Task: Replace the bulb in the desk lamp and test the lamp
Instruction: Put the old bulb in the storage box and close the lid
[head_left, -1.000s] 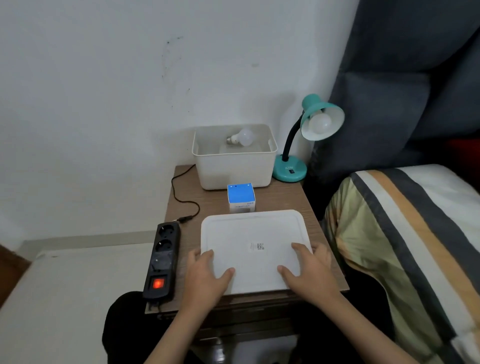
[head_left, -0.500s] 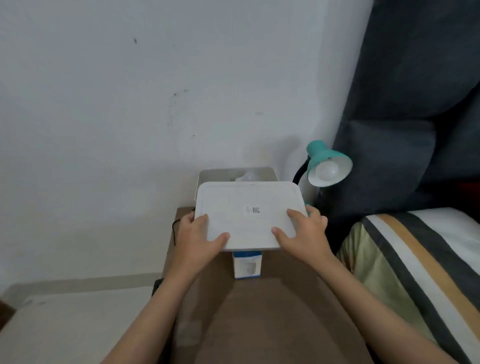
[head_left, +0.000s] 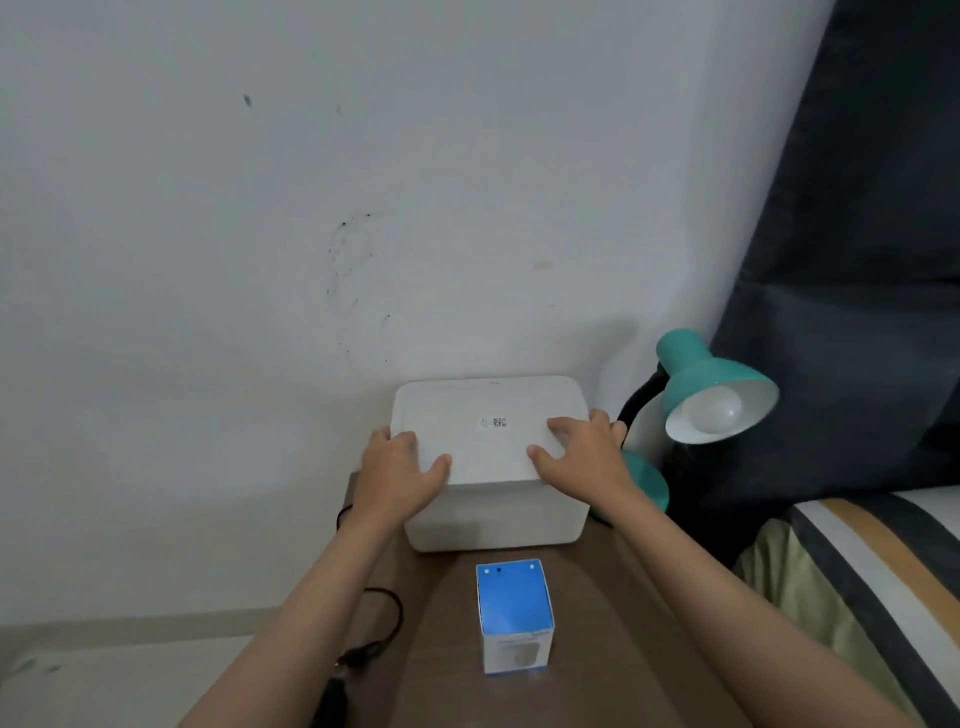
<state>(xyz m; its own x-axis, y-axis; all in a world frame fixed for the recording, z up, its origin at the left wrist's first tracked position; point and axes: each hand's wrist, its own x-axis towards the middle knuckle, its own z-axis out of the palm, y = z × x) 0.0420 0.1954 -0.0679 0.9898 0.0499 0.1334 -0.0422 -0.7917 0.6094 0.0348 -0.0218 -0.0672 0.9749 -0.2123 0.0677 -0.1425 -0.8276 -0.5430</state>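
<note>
A white lid lies on top of the white storage box at the back of the brown bedside table. My left hand grips the lid's front left corner and my right hand its front right corner. The loose bulb seen in the box earlier is hidden under the lid. To the right stands the teal desk lamp, its shade tilted toward me with a white bulb in it, unlit. A blue and white bulb carton stands upright in front of the box.
A black cable loops off the table's left edge toward a plug. A striped bed lies on the right below a dark curtain. The white wall stands directly behind the box.
Both hands lifted the lid from the table's front, carried it away from me and set it down on the box, covering the loose bulb. The view tilted up and forward.
</note>
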